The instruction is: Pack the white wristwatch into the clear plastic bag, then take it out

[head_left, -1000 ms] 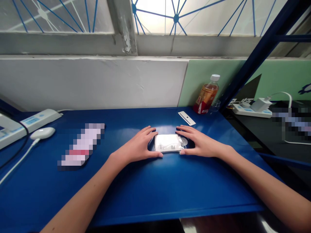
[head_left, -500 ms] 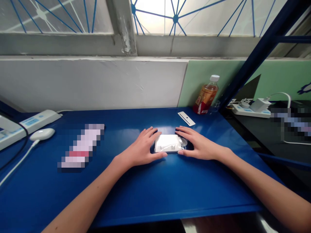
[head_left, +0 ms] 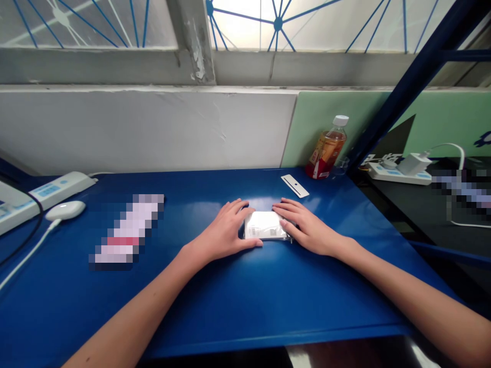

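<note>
Packet on table between left hand, right hand; bottle behind.

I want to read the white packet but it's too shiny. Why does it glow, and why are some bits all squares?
Head view: light from the window glares off the white packet between the left hand and right hand, washing out its print, and gleams on the blue table behind it. Head view again: mosaic squares hide one thing at left and another far right.

We face a white wall under bright windows, above our glossy blue surface.
</note>
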### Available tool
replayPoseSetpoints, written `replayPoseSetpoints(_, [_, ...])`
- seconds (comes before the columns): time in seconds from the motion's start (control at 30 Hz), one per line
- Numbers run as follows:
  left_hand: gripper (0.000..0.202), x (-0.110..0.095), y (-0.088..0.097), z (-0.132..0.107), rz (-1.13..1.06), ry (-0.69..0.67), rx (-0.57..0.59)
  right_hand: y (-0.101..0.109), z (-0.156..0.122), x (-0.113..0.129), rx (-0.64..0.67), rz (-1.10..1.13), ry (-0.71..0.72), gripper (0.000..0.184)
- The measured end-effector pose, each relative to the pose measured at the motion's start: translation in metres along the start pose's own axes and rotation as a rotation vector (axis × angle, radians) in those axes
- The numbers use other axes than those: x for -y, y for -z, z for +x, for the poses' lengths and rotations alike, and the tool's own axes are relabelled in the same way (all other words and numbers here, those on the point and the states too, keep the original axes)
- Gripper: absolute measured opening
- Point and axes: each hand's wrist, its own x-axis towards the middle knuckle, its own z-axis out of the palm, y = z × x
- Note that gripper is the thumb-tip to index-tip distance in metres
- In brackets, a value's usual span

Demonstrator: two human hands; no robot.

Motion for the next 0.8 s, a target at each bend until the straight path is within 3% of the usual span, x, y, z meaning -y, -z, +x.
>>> replayPoseSetpoints(0.43, [0.069, -0.003, 0.004, 0.000, -0.112, 0.024, 0.006, 0.013, 0.002, -0.004, 0.174, 0.129, 0.003, 0.051])
replayPoseSetpoints(0.8, [0.065, -0.008, 0.008, 0.002, -0.064, -0.016, 0.024, 0.010, 0.002, -0.015, 0.154, 0.237, 0.049, 0.046])
